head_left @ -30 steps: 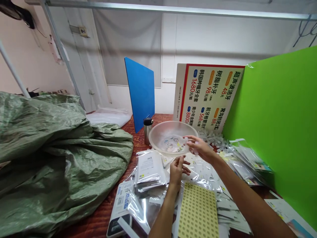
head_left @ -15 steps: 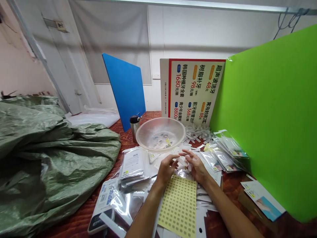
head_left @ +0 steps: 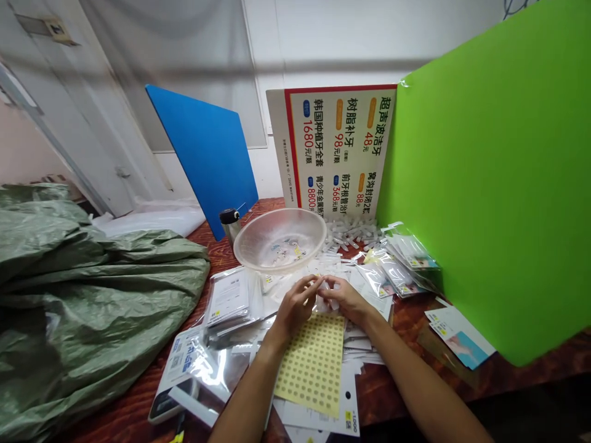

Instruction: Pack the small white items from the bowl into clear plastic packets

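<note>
My left hand (head_left: 295,303) and my right hand (head_left: 345,299) meet at the fingertips above a yellow sheet of small round stickers (head_left: 311,363). In my right hand's curled fingers is a small translucent plastic piece (head_left: 329,296), partly covered by the fingers. The left thumb and forefinger are pinched together at its upper end; what lies between them is too small to make out. White printed cards and clear bags lie under and around the sticker sheet.
Behind the hands stands a translucent basin (head_left: 244,251) with small bits inside, beside a steel flask (head_left: 231,226). Similar plastic pieces (head_left: 353,231) are heaped behind. Bagged cards (head_left: 401,271) lie right, by a green board (head_left: 484,184). Green tarpaulin (head_left: 115,307) covers the left.
My hands have come together, the fingers closing from a looser, spread pose. The view has shifted to the right, so the things on the table appear farther left.
</note>
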`<state>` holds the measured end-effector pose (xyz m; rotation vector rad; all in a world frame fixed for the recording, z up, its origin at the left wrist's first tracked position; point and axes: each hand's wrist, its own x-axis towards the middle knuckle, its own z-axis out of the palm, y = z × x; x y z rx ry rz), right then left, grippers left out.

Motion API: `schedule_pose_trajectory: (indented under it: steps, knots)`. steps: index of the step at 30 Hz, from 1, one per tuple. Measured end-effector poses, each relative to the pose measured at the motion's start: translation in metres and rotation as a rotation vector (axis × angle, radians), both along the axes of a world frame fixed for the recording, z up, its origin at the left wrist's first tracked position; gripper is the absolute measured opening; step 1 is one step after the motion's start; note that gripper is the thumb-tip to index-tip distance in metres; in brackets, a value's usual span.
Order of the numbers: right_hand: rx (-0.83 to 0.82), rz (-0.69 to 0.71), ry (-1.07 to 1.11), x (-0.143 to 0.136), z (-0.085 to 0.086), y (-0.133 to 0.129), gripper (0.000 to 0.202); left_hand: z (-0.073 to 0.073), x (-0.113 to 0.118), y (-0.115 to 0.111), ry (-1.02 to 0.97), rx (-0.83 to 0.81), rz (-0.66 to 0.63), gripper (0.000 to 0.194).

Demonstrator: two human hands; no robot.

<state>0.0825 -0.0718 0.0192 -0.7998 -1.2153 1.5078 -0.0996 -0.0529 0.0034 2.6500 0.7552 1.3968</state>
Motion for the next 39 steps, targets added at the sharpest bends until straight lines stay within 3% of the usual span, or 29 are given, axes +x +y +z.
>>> schedule_pose_trajectory:
  steps: [2, 5, 7, 10, 14, 17, 20, 27, 39]
  knots:
    - [0.054, -0.059, -0.048, 0.002, 0.001, 0.001, 0.042, 0.004, -0.001, -0.002, 0.035, -0.024, -0.022, 0.057]
    - [0.111, -0.116, -0.134, 0.001, 0.001, 0.001, 0.039, 0.008, -0.002, -0.002, 0.176, -0.005, -0.104, 0.097]
    - [0.13, -0.094, -0.186, -0.002, -0.001, 0.0, 0.028, 0.009, 0.0, -0.002, 0.242, 0.024, -0.145, 0.107]
    - [0.154, -0.029, -0.209, -0.01, -0.002, -0.004, 0.015, 0.009, 0.003, -0.003, 0.233, 0.053, -0.171, 0.09]
    - [0.173, 0.007, -0.108, -0.018, 0.005, -0.01, 0.036, 0.012, 0.005, -0.006, 0.162, 0.091, -0.17, 0.063]
    - [0.133, -0.003, -0.028, -0.021, 0.011, -0.015, 0.034, 0.015, 0.004, -0.008, 0.158, 0.14, -0.154, 0.056]
    - [0.046, 0.014, 0.049, -0.023, 0.011, -0.018, 0.026, 0.015, 0.002, -0.009, 0.164, 0.179, -0.131, 0.054]
    - [-0.011, 0.042, 0.182, -0.021, -0.001, -0.013, 0.036, 0.015, 0.001, -0.008, 0.194, 0.144, -0.141, 0.074]
    - [-0.028, 0.093, 0.159, -0.019, 0.016, -0.019, 0.032, 0.01, 0.003, -0.008, 0.135, 0.083, -0.155, 0.068]
